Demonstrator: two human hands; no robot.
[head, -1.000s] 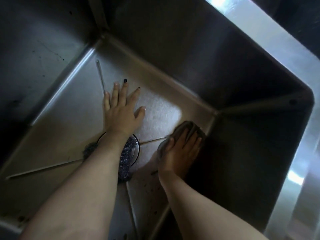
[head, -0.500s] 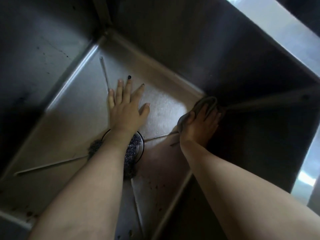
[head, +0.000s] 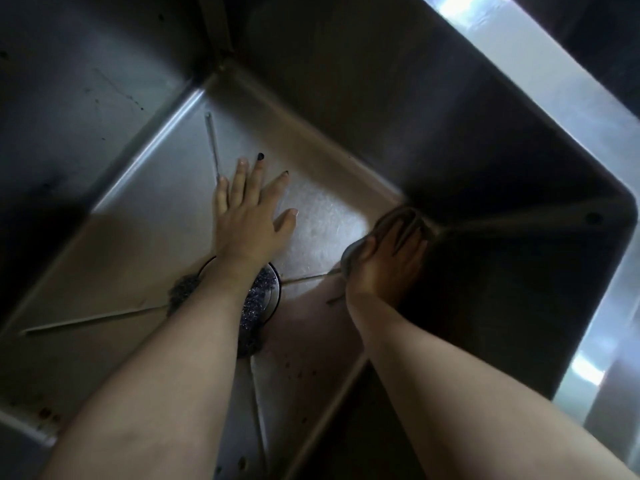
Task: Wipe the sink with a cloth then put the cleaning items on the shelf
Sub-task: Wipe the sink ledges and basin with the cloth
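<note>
I look down into a deep stainless steel sink (head: 145, 258). My left hand (head: 249, 216) lies flat on the sink floor with its fingers spread, holding nothing. My right hand (head: 388, 265) presses a dark cloth (head: 394, 216) against the floor where it meets the right wall, near the far right corner. Only the cloth's front edge shows past my fingers. A dark steel-wool scrubber (head: 254, 299) lies over the round drain, partly hidden under my left forearm.
The drain ring (head: 275, 292) sits at the sink's centre, with pressed ridges running out to the corners. Brown specks (head: 298, 368) dot the near floor. The bright rim (head: 540, 74) runs along the right. The walls are dark and steep.
My right hand slid the cloth from the floor's middle right toward the far right corner and stays there. My left hand has kept its place flat on the floor.
</note>
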